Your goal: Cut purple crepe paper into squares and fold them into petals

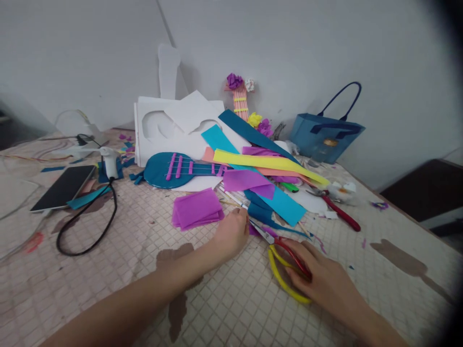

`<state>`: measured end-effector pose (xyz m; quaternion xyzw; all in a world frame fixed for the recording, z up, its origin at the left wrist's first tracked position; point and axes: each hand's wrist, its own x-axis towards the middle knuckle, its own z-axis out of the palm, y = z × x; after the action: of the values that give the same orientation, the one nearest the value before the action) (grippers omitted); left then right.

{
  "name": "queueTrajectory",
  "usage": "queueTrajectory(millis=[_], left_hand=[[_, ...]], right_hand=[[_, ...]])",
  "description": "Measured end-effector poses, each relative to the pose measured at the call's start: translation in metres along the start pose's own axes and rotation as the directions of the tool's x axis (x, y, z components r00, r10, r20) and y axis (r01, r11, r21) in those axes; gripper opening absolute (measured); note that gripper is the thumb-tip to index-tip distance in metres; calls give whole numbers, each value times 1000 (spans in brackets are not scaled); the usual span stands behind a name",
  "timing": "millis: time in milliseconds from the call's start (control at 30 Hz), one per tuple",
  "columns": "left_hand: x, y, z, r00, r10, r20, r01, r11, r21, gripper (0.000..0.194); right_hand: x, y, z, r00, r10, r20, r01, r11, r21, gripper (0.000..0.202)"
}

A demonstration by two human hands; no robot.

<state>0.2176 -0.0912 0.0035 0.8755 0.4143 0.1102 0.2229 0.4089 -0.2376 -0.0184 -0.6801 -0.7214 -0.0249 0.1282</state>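
My right hand grips scissors by their red and yellow handles. The handles are spread apart, and the blades point up and left. Close to the blade tips, my left hand is closed, its fingertips pressed together. Whatever it may hold is hidden by the fingers. A purple paper piece lies under the blades. Left of that hand sits a small stack of purple crepe paper. Behind both hands lies a blue guitar-shaped craft with purple strips and strings across it.
Blue, yellow and purple paper strips overlap behind my hands, against white cut-out boards. Red-handled pliers lie at right, before a blue bag. A dark-screened phone and black cord are at left. A decorated guitar neck leans on the wall.
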Motion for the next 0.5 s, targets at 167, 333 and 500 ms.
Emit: queueTrajectory(millis=[167, 333, 500], left_hand=[[-5, 2, -3, 1000, -19, -2, 19, 994, 111, 23], [-10, -9, -7, 1000, -20, -7, 20, 987, 159, 23], [-20, -24, -14, 999, -3, -37, 8, 991, 135, 18]], right_hand=[[6, 4, -1, 997, -52, 51, 53, 998, -28, 46], [15, 9, -2, 996, -56, 63, 58, 998, -24, 48], [19, 12, 1, 994, -57, 94, 59, 998, -22, 46]])
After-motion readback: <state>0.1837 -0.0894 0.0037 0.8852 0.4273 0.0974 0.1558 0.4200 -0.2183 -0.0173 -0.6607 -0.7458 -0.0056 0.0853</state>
